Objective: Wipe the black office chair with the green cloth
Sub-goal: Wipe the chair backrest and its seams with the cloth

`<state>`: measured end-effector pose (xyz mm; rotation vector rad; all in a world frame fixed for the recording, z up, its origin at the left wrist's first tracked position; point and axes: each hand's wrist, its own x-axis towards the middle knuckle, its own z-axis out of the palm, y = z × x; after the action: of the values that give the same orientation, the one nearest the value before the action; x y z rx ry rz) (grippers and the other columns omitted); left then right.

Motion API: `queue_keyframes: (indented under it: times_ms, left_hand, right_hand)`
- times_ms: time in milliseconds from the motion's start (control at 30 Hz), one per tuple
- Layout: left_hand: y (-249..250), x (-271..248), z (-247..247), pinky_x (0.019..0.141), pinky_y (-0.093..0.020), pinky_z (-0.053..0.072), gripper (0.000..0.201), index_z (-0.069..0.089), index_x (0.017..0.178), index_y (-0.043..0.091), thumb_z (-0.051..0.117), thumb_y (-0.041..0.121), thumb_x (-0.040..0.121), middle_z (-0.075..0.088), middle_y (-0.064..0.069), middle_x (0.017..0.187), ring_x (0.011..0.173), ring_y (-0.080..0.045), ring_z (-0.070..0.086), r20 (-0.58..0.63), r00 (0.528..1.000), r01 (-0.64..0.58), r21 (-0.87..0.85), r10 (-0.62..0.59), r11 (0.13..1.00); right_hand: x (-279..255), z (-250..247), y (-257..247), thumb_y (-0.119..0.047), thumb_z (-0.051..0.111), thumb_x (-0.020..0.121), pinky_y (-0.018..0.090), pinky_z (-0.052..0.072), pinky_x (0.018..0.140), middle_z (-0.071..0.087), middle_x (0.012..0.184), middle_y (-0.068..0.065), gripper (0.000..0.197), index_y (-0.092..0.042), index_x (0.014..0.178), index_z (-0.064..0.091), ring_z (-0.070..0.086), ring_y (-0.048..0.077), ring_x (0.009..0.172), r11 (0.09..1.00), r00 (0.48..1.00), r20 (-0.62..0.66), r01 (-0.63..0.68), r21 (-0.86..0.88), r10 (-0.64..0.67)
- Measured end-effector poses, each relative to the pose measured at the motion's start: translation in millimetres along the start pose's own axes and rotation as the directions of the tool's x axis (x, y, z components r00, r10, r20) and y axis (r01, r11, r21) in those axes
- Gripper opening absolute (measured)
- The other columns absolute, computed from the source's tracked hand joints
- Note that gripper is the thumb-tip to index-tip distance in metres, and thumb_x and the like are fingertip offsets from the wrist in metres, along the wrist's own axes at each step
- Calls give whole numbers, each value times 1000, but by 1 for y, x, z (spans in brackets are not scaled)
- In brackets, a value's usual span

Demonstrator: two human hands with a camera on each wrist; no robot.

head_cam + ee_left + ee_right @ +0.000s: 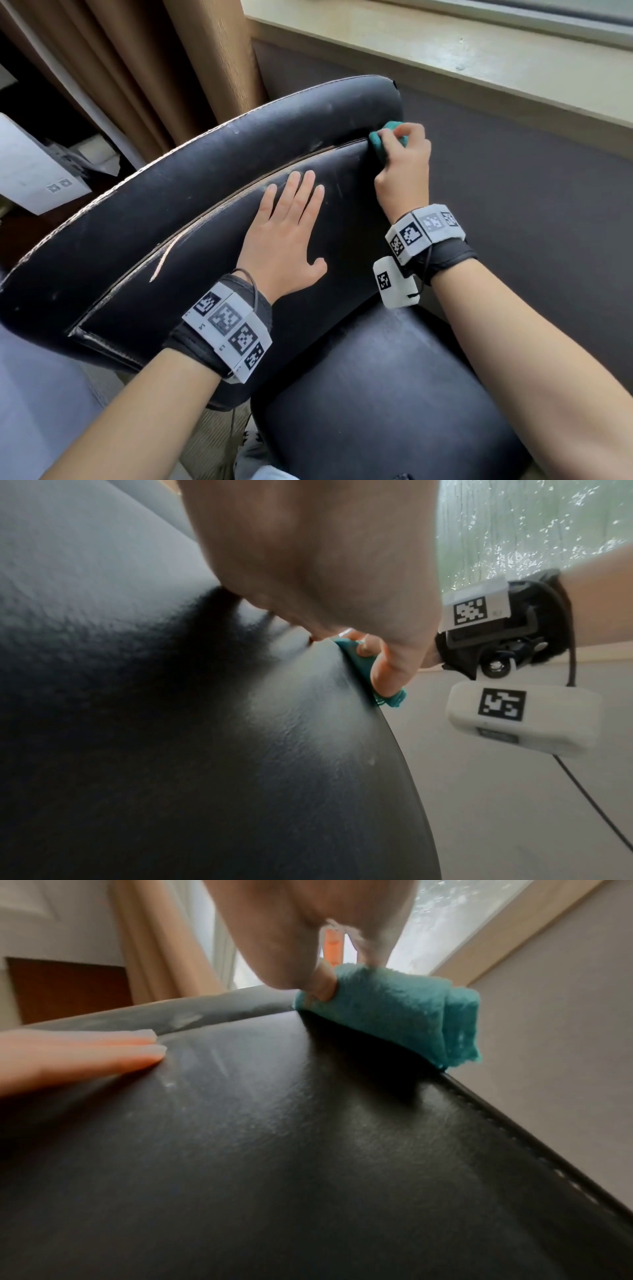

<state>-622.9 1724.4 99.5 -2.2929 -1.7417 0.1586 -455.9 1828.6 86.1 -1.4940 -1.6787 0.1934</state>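
— So, the left hand (pixel 286 236)?
— Flat on the black office chair (pixel 191 212), palm down on the backrest's inner panel, fingers (pixel 103 1053) straight and close together, thumb spread out. It grasps nothing.
— And further right?
— The right hand (pixel 402 161) is curled round the green cloth (pixel 394 1015), which is bunched into a thick fold. It presses the cloth against the backrest's right edge, just under the padded top roll. Both wrists wear marker bands (pixel 227 335).

I'm in an office-like room: a worn black office chair (pixel 212 192) near the window sill (pixel 445 51), brown curtains (pixel 154 68) left.
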Motion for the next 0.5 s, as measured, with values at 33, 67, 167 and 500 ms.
queue_keyframes:
  times_ms: [33,67,167,500]
  left_hand:
    - [0,0,1,110,-38,-17,94,15,150,10,54,53,77,6,-13,158,146,-28,1,-2,1000,-1,2,1,1000]
    - [0,0,1,111,-39,-16,94,15,150,10,54,53,77,6,-13,158,146,-28,1,-3,1000,-2,5,2,1000]
    - [0,-1,2,111,-39,-14,94,17,150,9,56,53,76,8,-14,158,146,-28,3,-6,1000,-3,14,3,1000]
    - [-7,-6,10,114,-39,-4,88,22,149,11,63,40,77,16,-13,157,144,-28,13,-81,996,-29,83,36,996]
  right_hand:
    - [-2,1,-3,11,46,79,22,32,84,47,123,19,41,-4,115,61,43,35,107,999,999,3,32,-10,-32]
    - [-5,2,-6,12,47,77,28,36,84,49,121,20,41,-3,113,62,44,37,106,997,997,10,81,-12,-81]
    - [-13,3,-7,15,48,71,42,48,81,53,114,24,45,-2,110,63,48,42,101,961,960,44,277,-14,-276]
    - [-26,5,6,-16,44,87,40,43,89,36,138,11,46,-19,133,49,26,28,110,969,991,34,131,-210,-126]
